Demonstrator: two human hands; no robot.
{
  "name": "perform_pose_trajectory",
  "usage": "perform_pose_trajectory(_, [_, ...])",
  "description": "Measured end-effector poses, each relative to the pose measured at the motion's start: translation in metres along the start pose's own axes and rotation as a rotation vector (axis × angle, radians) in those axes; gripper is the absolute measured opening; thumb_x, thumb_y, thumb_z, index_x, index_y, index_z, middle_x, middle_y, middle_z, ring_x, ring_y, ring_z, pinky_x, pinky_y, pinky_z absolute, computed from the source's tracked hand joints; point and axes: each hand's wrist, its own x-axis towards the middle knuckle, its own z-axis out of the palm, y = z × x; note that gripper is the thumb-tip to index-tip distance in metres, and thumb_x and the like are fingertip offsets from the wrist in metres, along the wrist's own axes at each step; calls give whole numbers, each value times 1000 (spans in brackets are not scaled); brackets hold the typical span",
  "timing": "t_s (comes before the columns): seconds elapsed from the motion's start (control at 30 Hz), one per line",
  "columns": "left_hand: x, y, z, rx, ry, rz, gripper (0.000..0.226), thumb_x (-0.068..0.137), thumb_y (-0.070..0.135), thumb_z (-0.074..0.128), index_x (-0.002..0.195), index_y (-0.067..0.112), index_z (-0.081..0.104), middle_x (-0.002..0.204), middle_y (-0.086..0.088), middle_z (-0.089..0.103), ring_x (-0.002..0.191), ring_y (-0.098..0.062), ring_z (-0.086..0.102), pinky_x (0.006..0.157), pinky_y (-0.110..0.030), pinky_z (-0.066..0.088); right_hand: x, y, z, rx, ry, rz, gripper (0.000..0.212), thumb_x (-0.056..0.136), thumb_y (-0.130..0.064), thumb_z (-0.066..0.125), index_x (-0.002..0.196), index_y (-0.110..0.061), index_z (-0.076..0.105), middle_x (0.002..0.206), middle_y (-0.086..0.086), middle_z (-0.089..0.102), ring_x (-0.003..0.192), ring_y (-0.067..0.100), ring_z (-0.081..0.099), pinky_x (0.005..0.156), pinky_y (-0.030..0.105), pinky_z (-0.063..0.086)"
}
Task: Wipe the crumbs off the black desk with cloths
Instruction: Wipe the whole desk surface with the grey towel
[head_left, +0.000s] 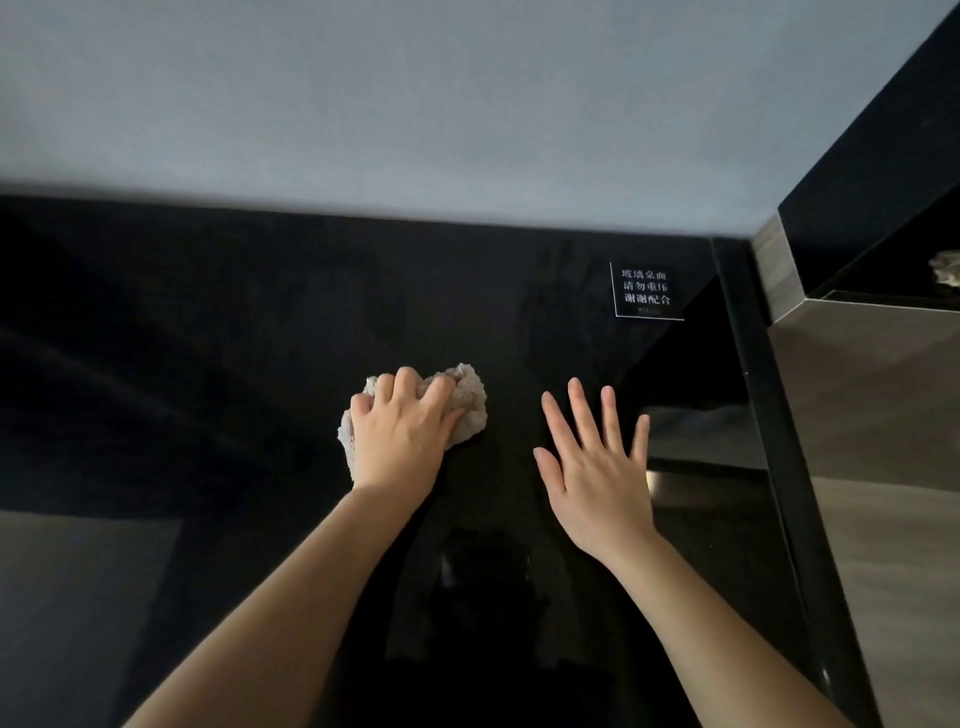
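One cloth (465, 397) sits bunched in the left grip (397, 441), right grip (597, 478) spread empty beside it; counter (208, 322) shows no crumbs, wiping seemingly far along.

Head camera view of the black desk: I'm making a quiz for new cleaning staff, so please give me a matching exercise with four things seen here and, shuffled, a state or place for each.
Things:
1. left hand
2. right hand
3. cloth
4. label

States or places:
A. fingers spread, holding nothing
B. white characters, far right part of the desk
C. grips the cloth
D. beige, crumpled, under a hand

Pairs: 1-C, 2-A, 3-D, 4-B.
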Motion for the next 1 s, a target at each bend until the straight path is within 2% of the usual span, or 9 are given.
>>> perform_pose_trajectory(0.07, [1,8,-1,-17,9,-32,23,86,42,59,91,19,60,86,-5,53,78,-28,51,64,-40,38,-4,-1,0,3,-1,3,61,98,-53,14,154,-28,16,162,4,11,149,35,4,114,65,12])
perform_pose_trajectory(0.2, [-54,15,-13,-80,26,154,29,90,46,44,92,23,60,85,-2,54,79,-24,51,66,-40,41,-6,-6,0,-5,-17,18,63,97,-53,14,154,-27,17,162,5,11,148,36,5,114,66,12])
perform_pose_trajectory(0.27, [-68,15,-16,-85,28,185,30,90,46,42,92,22,60,84,-2,54,78,-24,52,66,-40,42,-9,-8,0,-5,-31,23,64,96,-53,14,154,-27,17,162,6,12,148,37,6,113,66,13])
perform_pose_trajectory(0.47, [-46,25,-14,-35,5,46,26,85,44,54,91,20,62,82,-3,54,74,-25,52,61,-38,39,-35,-17,3,-18,-6,-1,61,97,-52,17,152,-25,23,161,7,18,148,37,11,112,66,16])
perform_pose_trajectory(0.6, [-90,27,-29,-98,-13,163,27,88,48,51,93,23,61,84,0,55,77,-21,53,66,-39,44,-53,-28,6,-25,-12,19,62,97,-52,14,154,-26,18,162,7,15,148,37,8,112,66,15])
perform_pose_trajectory(0.73, [-135,23,-37,-110,-1,233,32,90,48,40,87,24,60,81,2,53,75,-20,52,66,-37,43,-76,-38,8,-13,-28,46,62,98,-54,11,154,-27,17,162,6,14,148,36,8,113,66,15])
perform_pose_trajectory(0.87, [-124,20,-38,-79,10,142,22,87,46,58,89,24,61,82,0,54,76,-23,54,64,-40,43,-107,-52,12,0,-15,52,61,97,-51,12,154,-28,16,163,3,11,149,33,5,115,63,11])
perform_pose_trajectory(0.93, [-136,29,-41,-83,33,121,25,87,47,54,89,23,60,81,-2,55,76,-25,55,63,-40,43,-120,-52,12,23,0,74,60,98,-49,14,154,-29,16,163,2,10,149,33,5,115,64,11])
perform_pose_trajectory(1.0, [-161,30,-44,-83,48,209,27,88,46,50,89,20,58,82,-3,55,76,-26,54,64,-41,42,-125,-57,13,-17,-21,54,58,100,-46,13,154,-31,5,164,1,0,149,32,-3,116,64,7])
